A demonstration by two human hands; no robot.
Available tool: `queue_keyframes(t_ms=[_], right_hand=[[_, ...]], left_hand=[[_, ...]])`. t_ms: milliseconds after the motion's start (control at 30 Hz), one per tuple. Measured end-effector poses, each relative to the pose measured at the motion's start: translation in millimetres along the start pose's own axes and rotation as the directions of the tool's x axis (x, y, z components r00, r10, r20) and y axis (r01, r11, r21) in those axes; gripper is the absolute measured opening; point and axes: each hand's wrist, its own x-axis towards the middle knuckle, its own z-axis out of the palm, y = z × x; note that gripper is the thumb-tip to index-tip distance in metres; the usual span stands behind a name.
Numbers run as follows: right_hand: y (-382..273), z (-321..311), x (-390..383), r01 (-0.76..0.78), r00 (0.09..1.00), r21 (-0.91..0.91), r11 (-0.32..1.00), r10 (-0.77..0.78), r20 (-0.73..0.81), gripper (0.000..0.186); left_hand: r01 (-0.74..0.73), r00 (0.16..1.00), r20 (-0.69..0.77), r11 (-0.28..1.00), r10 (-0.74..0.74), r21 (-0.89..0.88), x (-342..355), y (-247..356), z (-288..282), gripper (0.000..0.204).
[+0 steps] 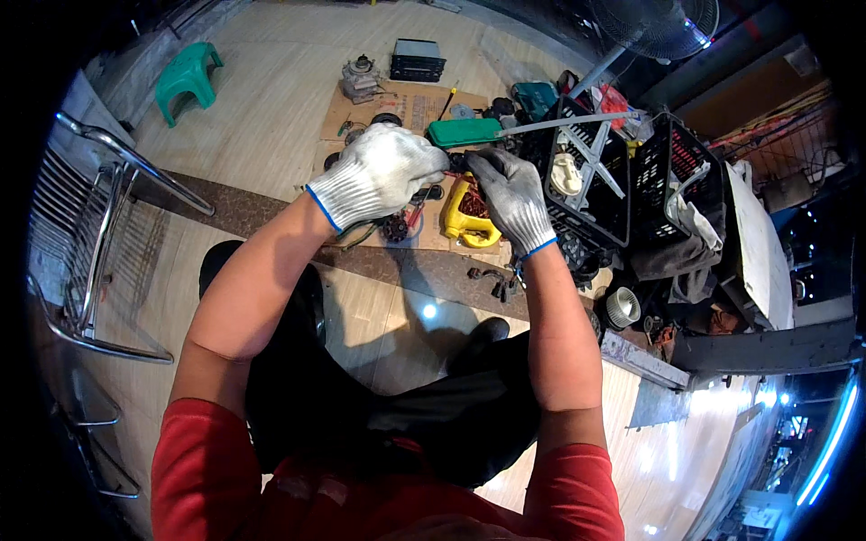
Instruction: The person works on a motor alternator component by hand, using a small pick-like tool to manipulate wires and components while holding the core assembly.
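Note:
Both my hands wear white knit gloves with blue cuffs and are raised close together over a cardboard sheet. The fingers of my left hand are curled into a pinch. My right hand, its glove soiled grey, has its fingers closed towards the left. A small dark piece shows between the fingertips; its kind is too small to tell. Just below it stands a yellow cut-open jug filled with reddish-brown bits. Beyond the hands lies a green case. Dark round parts and pliers-like red handles lie beside the left glove.
A car radio and a metal mechanical part sit at the far side. Black crates with parts stand right, under a fan. A green stool and a metal chair are left. A white blower wheel lies right.

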Motion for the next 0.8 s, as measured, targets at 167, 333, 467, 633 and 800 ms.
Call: queue_keyframes(t_ms=[167, 333, 467, 633, 800], right_hand=[[5, 11, -1, 0.005, 0.999, 0.107, 0.994, 0.0, -0.041, 0.029], [-2, 22, -7, 0.155, 0.976, -0.052, 0.987, -0.161, -0.148, 0.025], [2, 27, -9, 0.264, 0.943, -0.253, 0.931, -0.304, -0.133, 0.022], [-7, 26, -11, 0.274, 0.93, -0.386, 0.881, -0.345, -0.125, 0.02], [-12, 18, -12, 0.276, 0.934, -0.478, 0.834, -0.351, -0.074, 0.02]], left_hand=[[0.105, 0.992, -0.071, 0.993, -0.109, -0.049, 0, -4, 3, 0.021], [0.238, 0.964, -0.121, 0.971, -0.239, -0.017, 1, -3, 3, 0.023], [0.281, 0.956, -0.095, 0.959, -0.277, 0.029, 5, 2, 2, 0.022], [0.293, 0.956, -0.008, 0.946, -0.295, 0.14, 5, -1, 6, 0.019], [0.226, 0.948, 0.143, 0.919, -0.284, 0.323, 9, 8, 3, 0.014]])
